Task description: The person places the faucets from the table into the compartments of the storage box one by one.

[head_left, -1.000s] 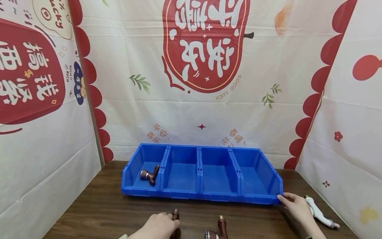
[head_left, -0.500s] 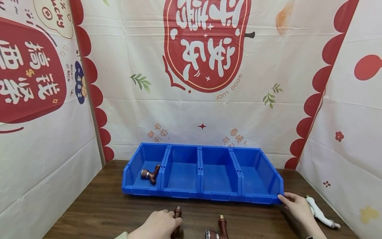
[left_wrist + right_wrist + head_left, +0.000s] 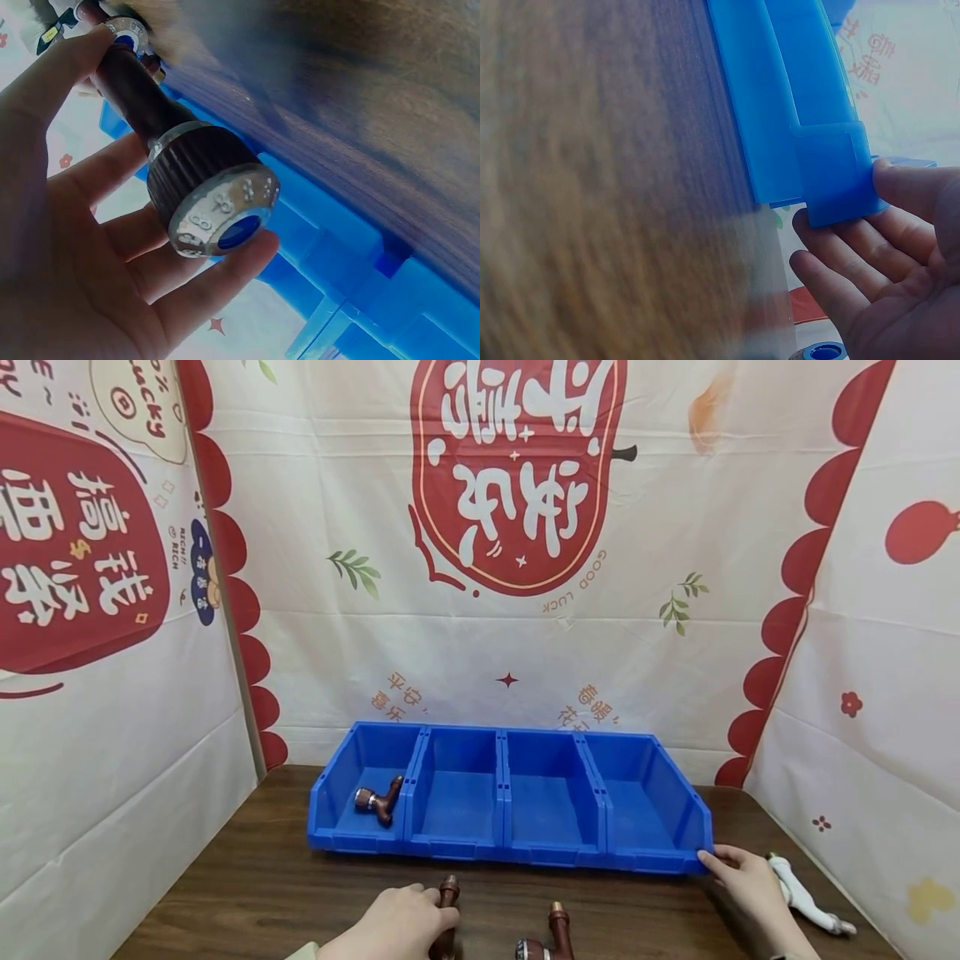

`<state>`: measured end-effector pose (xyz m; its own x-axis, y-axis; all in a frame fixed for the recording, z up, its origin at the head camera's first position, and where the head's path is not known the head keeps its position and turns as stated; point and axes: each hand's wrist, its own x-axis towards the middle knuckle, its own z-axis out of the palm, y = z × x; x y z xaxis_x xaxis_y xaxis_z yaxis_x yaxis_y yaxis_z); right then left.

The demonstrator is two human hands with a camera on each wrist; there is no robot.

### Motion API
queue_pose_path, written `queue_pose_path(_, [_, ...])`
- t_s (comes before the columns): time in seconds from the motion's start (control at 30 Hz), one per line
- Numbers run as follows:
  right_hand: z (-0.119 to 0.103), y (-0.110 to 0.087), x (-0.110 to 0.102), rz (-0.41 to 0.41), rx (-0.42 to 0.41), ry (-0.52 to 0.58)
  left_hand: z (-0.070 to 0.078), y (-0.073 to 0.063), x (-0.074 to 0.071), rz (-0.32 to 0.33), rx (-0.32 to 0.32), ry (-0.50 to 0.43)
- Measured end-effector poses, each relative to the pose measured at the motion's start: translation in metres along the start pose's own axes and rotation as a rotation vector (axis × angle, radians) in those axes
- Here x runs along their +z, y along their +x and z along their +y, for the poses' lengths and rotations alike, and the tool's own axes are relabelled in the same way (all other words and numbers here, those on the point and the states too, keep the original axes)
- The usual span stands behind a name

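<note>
In the head view my left hand (image 3: 401, 922) holds a dark brown tap (image 3: 448, 893) close over the table at the bottom middle. The left wrist view shows its ribbed knob (image 3: 202, 169), with a silver ring and blue centre, between thumb and spread fingers. On the far right, my right hand (image 3: 744, 883) pinches the front right corner of a blue four-bay bin (image 3: 555, 857). From the right wrist view, the thumb lies on one face of that corner (image 3: 836, 176) and the fingers curl beneath it. A second brown tap (image 3: 384, 802) lies in the leftmost bay.
Another brown tap (image 3: 551, 935) lies on the table to the right of my left hand, cut by the frame's bottom. A white, curved tap-like piece (image 3: 806, 895) rests near the right wall. Printed cloth walls (image 3: 510, 643) close off the back and both sides.
My left hand has shifted slightly right and forward with the brown tap, more of which now shows beside the fingers. The right hand keeps its hold on the bin corner.
</note>
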<state>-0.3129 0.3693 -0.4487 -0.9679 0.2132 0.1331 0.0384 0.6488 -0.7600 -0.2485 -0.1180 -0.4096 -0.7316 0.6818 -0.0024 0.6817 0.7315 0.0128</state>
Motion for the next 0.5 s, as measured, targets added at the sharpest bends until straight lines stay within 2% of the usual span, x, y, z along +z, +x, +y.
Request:
queue_pose_path(0.13, [0.0,-0.0004,0.0003,-0.005,0.003,0.003,-0.0004,0.0002,-0.0001,-0.007,0.002,-0.023])
queue_pose_path(0.37, [0.0005,0.0002,-0.0006,-0.018,0.01,0.002,-0.0021,0.0003,0.0,0.035,0.039,-0.02])
queue_pose_path(0.5, [-0.0002,-0.0001,-0.0007,-0.013,-0.006,0.001,-0.0015,-0.0001,-0.0022,0.032,0.043,-0.03])
